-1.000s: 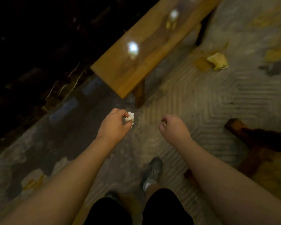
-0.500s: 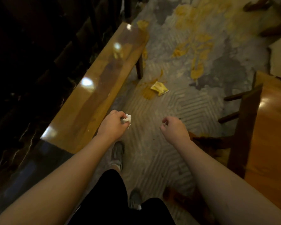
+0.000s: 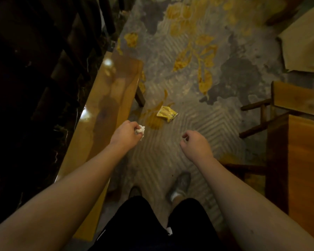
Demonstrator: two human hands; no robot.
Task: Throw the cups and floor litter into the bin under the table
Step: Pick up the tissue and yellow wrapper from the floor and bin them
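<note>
My left hand [image 3: 125, 133] is closed around a crumpled white tissue [image 3: 140, 130], held out over the carpet beside the bench. My right hand [image 3: 195, 144] hangs loosely curled with nothing in it. A yellow snack wrapper [image 3: 166, 113] lies flat on the carpet, a little ahead of both hands. No bin and no cups are in view.
A long glossy wooden bench [image 3: 105, 109] runs along my left. A wooden table [image 3: 304, 160] and a stool with dark rungs [image 3: 257, 116] stand at the right. The grey carpet [image 3: 216, 127] carries a yellow leaf pattern. My shoes [image 3: 179, 185] are below.
I have walked forward along the bench. The yellow wrapper has come closer to my hands, and the table at the right has entered view. The tissue stays in my left hand.
</note>
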